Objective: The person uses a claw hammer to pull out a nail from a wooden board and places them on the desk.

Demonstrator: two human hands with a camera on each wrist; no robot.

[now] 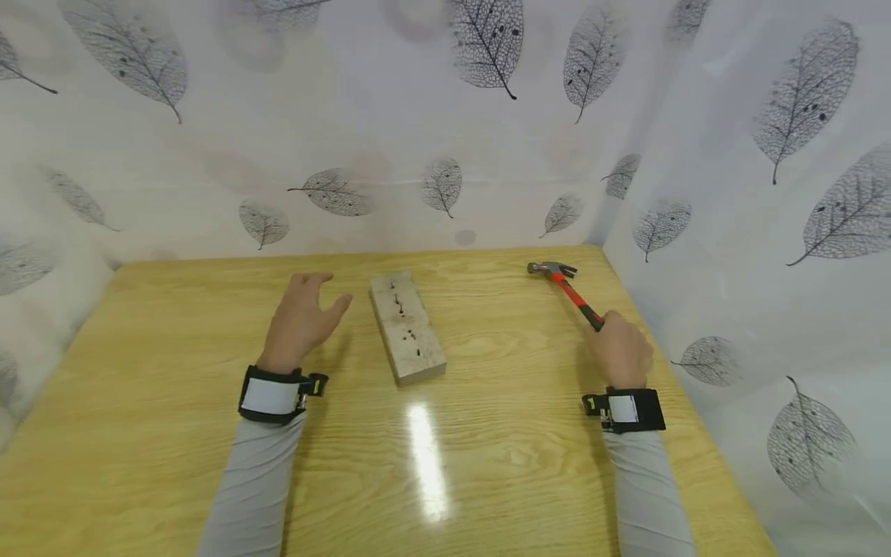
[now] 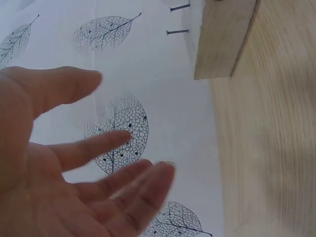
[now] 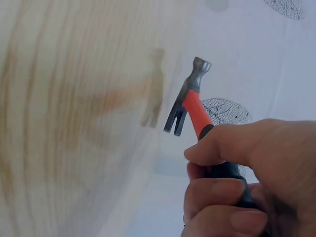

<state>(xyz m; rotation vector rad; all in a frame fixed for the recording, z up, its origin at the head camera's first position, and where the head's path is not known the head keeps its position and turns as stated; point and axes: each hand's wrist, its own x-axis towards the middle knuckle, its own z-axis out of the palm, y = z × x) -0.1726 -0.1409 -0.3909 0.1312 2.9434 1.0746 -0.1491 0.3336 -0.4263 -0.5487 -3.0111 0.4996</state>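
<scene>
- On the right side of the table, your right hand [image 1: 622, 350] has its fingers curled round the black grip of the hammer [image 1: 565, 288]; the right wrist view shows thumb and fingers wrapped tight on the handle.
- That hammer points away from you and slightly left, its red neck running up to the steel head [image 1: 541, 268] near the far edge of the table [image 1: 174, 433]. In the wrist view the claw [image 3: 176, 120] faces the wood surface and the head looks lifted off it, with a shadow below.
- Over on the left, your left hand [image 1: 301, 319] is spread and holds nothing, fingers straight and a little fanned, palm down just above or on the table; which of the two you cannot tell from here.
- Between your hands lies the wood block [image 1: 407, 326], flat on the table, its long axis running from you toward the back wall, tilted a touch to the left at the far end.
- Your left hand is the nearer one: its fingertips sit just beside the block's left long edge, not touching. Your right hand with the hammer is well apart, off to the block's right.
- Dark nails [image 1: 401, 308] dot the block's top face in a rough line along its length; the left wrist view shows two of them [image 2: 178, 19] standing out of the wood.
- Round it all hangs a white curtain with grey leaf prints [image 1: 807, 93].
</scene>
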